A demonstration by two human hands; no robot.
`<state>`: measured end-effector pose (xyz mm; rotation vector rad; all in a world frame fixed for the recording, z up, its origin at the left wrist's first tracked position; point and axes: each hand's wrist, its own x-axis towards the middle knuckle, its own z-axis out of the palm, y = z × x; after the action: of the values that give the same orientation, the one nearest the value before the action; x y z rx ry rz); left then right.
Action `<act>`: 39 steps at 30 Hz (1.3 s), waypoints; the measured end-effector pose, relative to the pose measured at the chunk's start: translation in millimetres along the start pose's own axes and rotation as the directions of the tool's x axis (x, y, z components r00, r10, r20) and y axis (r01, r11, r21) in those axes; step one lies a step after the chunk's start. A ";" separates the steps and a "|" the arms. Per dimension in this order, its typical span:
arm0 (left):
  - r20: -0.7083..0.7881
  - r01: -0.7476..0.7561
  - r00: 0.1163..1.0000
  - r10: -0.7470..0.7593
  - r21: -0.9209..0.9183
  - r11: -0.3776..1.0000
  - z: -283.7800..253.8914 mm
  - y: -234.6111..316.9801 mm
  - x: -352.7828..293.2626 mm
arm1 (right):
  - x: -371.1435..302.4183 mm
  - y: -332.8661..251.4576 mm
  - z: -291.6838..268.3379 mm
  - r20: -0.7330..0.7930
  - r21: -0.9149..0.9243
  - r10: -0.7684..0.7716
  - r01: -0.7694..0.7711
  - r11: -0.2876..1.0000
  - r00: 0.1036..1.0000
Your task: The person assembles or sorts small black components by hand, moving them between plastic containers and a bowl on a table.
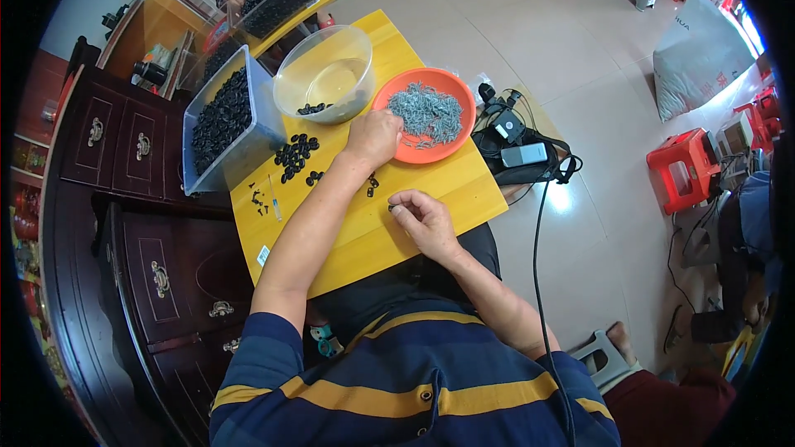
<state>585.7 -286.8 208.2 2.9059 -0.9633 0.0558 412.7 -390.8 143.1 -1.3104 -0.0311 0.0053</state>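
Room: a pale tiled floor (pixel 596 273) fills the right of the frame, dark carved-wood drawers (pixel 149 281) the left; a flat yellow wooden tabletop (pixel 356 261) lies at centre.
Small dark piece (pixel 392 208): just below the frame's centre, pinched at the right hand's fingertips, its shape mostly hidden.
Right hand (pixel 426 223): thumb and forefinger closed on that piece, above the tabletop's lower right part.
Left hand (pixel 375 139): curled, its fingers at the left rim of the bowl; I cannot tell whether they hold anything.
Round orange plastic bowl (pixel 469 120): right of centre, filled with slim grey metal-looking pieces (pixel 424 112).
Step in hand: apparently taking a grey piece with the left hand while the right keeps the dark one ready.
Next move: probably calls for separating a single grey piece with a fine pinch, the right grip steady.
Loose glossy black oval pieces (pixel 296 153): clustered left of the left forearm.
Clear round plastic tub (pixel 331 45): upper centre, a few black pieces at its bottom.
Translucent rectangular plastic bin (pixel 263 95): upper left, heaped with black pieces.
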 end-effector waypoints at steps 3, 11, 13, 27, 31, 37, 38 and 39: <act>0.068 0.020 0.997 -0.029 0.134 0.991 -2.0 5.6 5.7 | 0.6 -3.4 -0.9 0.007 -0.031 0.017 -0.017 0.999 1.000; 0.205 0.002 0.978 -0.026 0.114 0.993 -14.7 7.8 4.5 | -0.9 -8.2 -0.5 0.011 -0.027 0.023 -0.022 0.999 1.000; 0.194 0.001 0.981 -0.021 0.102 0.995 -11.7 6.7 3.9 | -0.6 -6.0 -0.4 0.019 -0.043 -0.005 0.006 0.999 1.000; 0.025 0.059 0.998 -0.058 -0.044 0.997 -0.4 11.2 -15.2 | -1.8 -7.2 -0.2 0.014 -0.025 0.008 -0.007 1.000 1.000; -0.187 0.065 0.975 -0.118 -0.271 0.960 4.3 14.7 -28.0 | -1.9 -3.1 -0.3 0.007 -0.065 -0.001 0.001 0.998 1.000; -0.308 0.019 0.939 -0.152 -0.394 0.919 7.4 13.7 -44.5 | -2.8 -4.4 1.4 0.023 -0.014 0.014 -0.013 1.000 1.000; -0.277 0.029 0.952 -0.132 -0.347 0.937 7.8 14.1 -46.8 | -2.7 -5.1 1.4 0.023 -0.007 0.019 -0.019 1.000 1.000; -0.284 0.032 0.949 -0.138 -0.346 0.938 9.6 14.5 -49.2 | -3.8 -5.8 1.9 0.024 0.002 0.025 -0.026 1.000 0.999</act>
<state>537.6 -269.9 196.7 2.5211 -0.7110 0.2939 408.8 -390.6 149.1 -1.3088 -0.0348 0.0428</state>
